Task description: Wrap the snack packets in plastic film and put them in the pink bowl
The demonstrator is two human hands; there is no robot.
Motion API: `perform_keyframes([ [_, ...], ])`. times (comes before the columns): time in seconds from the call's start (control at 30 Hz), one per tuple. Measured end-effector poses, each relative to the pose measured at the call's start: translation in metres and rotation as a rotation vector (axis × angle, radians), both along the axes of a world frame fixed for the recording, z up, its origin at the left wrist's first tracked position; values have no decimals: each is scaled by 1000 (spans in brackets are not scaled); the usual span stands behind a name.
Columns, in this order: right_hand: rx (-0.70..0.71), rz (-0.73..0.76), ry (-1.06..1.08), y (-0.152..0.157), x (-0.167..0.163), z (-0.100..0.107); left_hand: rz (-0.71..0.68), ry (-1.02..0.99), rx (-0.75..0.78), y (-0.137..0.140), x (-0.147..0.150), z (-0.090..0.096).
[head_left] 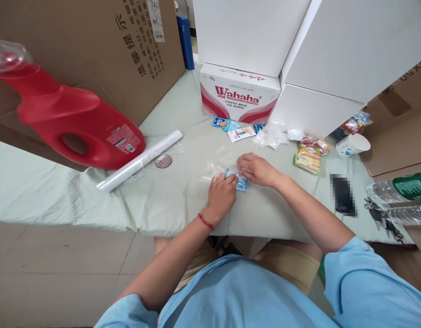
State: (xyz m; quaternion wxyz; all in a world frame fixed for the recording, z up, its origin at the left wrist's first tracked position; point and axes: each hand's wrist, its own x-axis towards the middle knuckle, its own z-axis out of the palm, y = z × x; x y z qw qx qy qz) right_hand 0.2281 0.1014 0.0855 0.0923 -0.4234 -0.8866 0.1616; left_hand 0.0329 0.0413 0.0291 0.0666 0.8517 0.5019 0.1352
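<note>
A small blue snack packet (pixel 242 184) lies on the cloth-covered table in front of me, with thin clear plastic film (pixel 215 169) spread around it. My left hand (pixel 222 196), with a red string bracelet at the wrist, has its fingers bent and pressed together on the packet's left side. At the packet's upper right, my right hand (pixel 260 171) is closed in a pinch, thumb against fingers. What sits between those right fingertips is too small to make out. Both hands partly cover the packet.
Left stand a red detergent bottle (pixel 94 123), a plastic film roll (pixel 140 160) and a round metal disc (pixel 163 161). Behind are snack packets (pixel 242 133), crumpled plastic (pixel 273 134) and a Wahaha box (pixel 239 93). Right: wrapped snacks (pixel 307 157), paper cup (pixel 352 145), blurred dark object (pixel 343 195), keys (pixel 384 218), bottles (pixel 408 187).
</note>
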Motion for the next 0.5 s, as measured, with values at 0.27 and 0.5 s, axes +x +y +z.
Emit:
perform_keyframes([
  [0.27, -21, -18, -93, -56, -9, -35, 56, -409, -232, 12, -18, -7],
  [0.5, 11, -23, -287, -72, -21, -55, 486, -963, -326, 39, -49, -20],
])
